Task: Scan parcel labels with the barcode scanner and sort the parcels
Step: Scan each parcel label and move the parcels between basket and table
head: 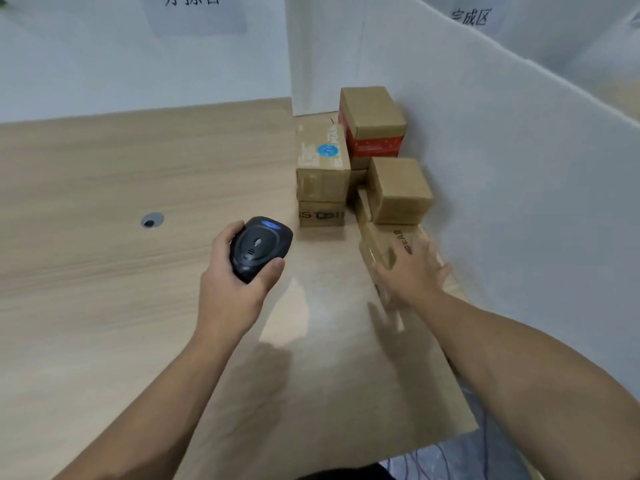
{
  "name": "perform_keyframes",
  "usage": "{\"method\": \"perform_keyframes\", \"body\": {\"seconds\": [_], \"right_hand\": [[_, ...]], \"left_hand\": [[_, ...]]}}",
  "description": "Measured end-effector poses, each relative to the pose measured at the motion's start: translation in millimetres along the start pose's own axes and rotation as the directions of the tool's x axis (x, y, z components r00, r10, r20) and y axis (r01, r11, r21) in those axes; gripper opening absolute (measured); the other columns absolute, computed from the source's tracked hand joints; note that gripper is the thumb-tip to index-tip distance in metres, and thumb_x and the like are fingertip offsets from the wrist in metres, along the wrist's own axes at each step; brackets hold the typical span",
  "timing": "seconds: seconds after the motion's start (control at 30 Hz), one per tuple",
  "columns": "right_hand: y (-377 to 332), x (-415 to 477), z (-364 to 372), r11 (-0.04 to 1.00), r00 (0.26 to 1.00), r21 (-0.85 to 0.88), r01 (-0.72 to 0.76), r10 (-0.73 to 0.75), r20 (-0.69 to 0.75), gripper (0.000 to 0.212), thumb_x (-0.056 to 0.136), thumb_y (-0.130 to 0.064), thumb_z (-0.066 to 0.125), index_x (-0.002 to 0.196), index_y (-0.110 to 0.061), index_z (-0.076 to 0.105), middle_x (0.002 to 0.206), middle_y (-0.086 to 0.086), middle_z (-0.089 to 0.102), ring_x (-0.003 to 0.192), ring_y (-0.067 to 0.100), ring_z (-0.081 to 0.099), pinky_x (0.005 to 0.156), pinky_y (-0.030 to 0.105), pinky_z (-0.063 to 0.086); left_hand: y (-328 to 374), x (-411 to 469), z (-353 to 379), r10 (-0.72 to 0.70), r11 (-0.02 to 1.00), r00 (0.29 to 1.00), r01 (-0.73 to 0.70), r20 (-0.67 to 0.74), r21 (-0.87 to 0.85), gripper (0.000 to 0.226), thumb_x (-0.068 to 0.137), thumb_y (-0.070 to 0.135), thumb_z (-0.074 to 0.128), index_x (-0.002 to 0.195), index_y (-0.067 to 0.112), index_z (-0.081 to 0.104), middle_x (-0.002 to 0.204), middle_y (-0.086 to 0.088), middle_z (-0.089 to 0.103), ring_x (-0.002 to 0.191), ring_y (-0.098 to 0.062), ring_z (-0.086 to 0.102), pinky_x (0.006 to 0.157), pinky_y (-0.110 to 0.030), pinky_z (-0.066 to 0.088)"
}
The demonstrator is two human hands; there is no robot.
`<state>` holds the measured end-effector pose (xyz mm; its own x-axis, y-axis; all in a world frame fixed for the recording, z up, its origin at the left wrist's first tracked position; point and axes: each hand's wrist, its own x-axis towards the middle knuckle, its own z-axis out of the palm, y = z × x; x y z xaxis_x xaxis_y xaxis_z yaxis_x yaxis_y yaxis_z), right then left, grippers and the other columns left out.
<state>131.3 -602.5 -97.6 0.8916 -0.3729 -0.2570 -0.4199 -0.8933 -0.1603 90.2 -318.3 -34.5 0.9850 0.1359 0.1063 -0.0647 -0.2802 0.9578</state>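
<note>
Hands reach out over a pale wooden bench point(104, 271). The left hand point(239, 285) is wrapped around a black barcode scanner point(259, 249), thumb along its near right side and fingers curled behind its left side. The scanner is held above the middle of the bench. Its long axis runs from near left to far right, and its head, lit blue, points away towards the stacked parcels.

The right hand point(412, 268) lies with fingers spread and nearly straight on a flat cardboard parcel point(388, 239) at the right edge of the bench. This parcel's long axis runs near to far along a white partition point(519, 168).

Beyond it, in the far right corner, a plain box point(400, 188) and a red-banded box point(372, 123) stand against the partition. Just to their left a box with a blue sticker point(323, 157) sits on a box with black lettering point(322, 214).

Left of centre is a round cable hole point(151, 220).
</note>
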Motion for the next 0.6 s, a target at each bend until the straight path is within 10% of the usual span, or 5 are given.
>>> {"method": "perform_keyframes", "body": {"seconds": [0.33,0.6], "right_hand": [[6.6,-19.8,30.5,0.992,0.989,0.072,0.102,-0.108,0.096,0.070,0.094,-0.053,0.053,0.153,-0.050,0.015,0.167,-0.005,0.003,0.152,0.036,-0.002,0.111,0.069,0.017],[-14.9,-48.5,33.3,0.874,0.958,0.464,0.144,-0.240,0.155,0.079,0.088,-0.048,0.060,0.156,-0.046,0.019,0.164,-0.010,0.014,0.152,0.023,0.013,0.115,0.063,0.027]], "left_hand": [[-10.6,-25.3,14.0,-0.153,0.988,0.977,0.156,-0.147,0.011,0.068,0.069,0.051,0.077,0.130,0.046,0.048,0.115,0.023,0.064,0.103,-0.025,0.066,0.090,-0.054,0.053],[-13.3,-57.7,-10.4,-0.229,0.971,0.947,0.206,-0.228,-0.118,0.069,0.064,0.054,0.076,0.128,0.052,0.049,0.118,0.002,0.065,0.104,-0.054,0.056,0.081,-0.076,0.046]]}}
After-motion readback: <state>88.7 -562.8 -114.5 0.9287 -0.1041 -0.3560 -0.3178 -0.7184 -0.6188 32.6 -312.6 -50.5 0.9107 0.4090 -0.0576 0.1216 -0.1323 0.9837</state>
